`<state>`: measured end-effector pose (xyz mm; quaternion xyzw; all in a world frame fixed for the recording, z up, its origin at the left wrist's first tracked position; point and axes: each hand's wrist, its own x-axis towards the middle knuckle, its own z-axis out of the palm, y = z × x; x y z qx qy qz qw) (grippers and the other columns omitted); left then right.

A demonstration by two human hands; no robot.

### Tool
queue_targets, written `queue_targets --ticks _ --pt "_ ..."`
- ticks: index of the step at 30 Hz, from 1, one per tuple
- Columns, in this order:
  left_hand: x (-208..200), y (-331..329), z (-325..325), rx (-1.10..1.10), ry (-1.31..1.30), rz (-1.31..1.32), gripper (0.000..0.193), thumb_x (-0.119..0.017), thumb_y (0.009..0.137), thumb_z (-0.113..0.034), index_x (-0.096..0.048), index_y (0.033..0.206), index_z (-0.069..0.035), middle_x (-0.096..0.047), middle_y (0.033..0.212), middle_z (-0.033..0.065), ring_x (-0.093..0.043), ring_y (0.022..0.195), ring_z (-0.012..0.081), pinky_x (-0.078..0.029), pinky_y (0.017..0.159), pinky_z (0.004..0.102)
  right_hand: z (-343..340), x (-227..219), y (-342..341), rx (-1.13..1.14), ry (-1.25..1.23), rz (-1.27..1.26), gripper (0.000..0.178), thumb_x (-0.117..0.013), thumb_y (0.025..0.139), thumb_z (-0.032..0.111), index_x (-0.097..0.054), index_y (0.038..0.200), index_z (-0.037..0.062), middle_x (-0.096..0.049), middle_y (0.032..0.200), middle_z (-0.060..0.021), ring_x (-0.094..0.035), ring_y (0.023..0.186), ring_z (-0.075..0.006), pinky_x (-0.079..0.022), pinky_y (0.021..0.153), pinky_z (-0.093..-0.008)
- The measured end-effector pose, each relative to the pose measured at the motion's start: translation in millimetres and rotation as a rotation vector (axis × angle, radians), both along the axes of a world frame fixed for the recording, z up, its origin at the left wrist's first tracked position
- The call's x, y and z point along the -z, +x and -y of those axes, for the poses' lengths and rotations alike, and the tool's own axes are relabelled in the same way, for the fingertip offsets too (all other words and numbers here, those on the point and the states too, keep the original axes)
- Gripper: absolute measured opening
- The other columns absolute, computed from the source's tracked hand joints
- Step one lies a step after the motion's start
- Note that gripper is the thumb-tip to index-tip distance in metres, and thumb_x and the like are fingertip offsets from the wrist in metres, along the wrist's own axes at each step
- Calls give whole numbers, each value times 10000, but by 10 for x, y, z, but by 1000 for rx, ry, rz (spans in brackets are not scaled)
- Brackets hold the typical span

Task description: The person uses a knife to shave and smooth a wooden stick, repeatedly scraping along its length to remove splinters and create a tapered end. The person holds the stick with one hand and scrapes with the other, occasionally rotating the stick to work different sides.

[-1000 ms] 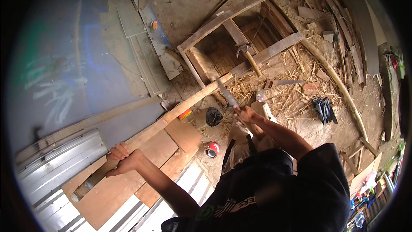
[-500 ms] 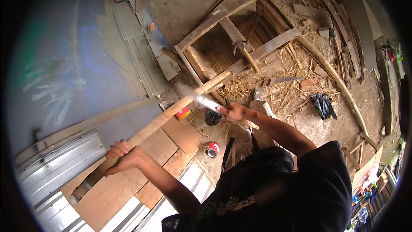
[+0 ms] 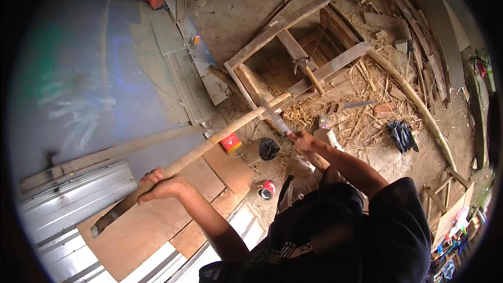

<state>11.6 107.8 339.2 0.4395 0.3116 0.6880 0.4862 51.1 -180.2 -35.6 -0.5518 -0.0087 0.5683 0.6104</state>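
Observation:
My left hand [image 3: 165, 186] is wrapped round a long, pale wooden pole [image 3: 209, 142], close to its dark, rough lower end. The pole slants up to the right, its far end at the near corner of an upturned wooden frame [image 3: 343, 60]. My right hand [image 3: 303, 142] grips a machete, whose motion-blurred blade [image 3: 276, 119] crosses the pole near that far end. Most of its handle is hidden by the hand. A hammer [image 3: 314, 79] lies on the frame, its head on the crossbar.
Wood shavings [image 3: 335, 118] litter the ground around a handsaw [image 3: 359, 104], a brick [image 3: 385, 108] and a black plastic bag [image 3: 402, 135]. Left of me are a red can [image 3: 267, 189], plywood sheets [image 3: 141, 230] and corrugated metal [image 3: 78, 191]. A long branch [image 3: 419, 107] leans off the frame.
The machete blade has moved along the pole toward its far end, and my right hand has shifted slightly right. My left hand keeps its hold. The whole view has shifted a little.

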Motion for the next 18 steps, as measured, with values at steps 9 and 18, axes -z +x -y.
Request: queue_targets --ticks 9,18 --pt "89 -75 -25 51 9 14 593 -175 971 -657 -384 797 -130 -309 622 -10 -324 577 124 -328 599 243 -146 216 57 -51 -383 85 737 -385 939 650 -612 1058 -41 -629 750 -149 -636 765 -249 -509 706 -383" --pt "38 21 91 185 99 -36 521 -259 983 -619 -410 826 -145 -386 649 -17 -379 604 118 -343 611 264 327 -699 51 -164 49 596 361 -551 960 369 -558 1003 11 -600 710 -155 -554 632 -227 -449 609 -370"
